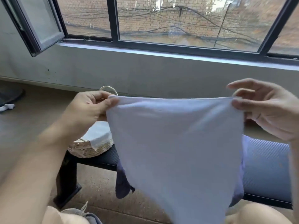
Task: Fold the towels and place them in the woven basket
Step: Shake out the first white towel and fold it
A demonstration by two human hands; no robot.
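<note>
- No text, label, brand, number or sign readable anywhere in the head view.

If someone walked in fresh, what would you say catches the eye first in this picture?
The white towel, stretched out mid-air in the centre, pinched at its top corners by the left hand and right hand. Behind it, left, a woven basket sits on a dark bench; a big window spans the top.
</note>
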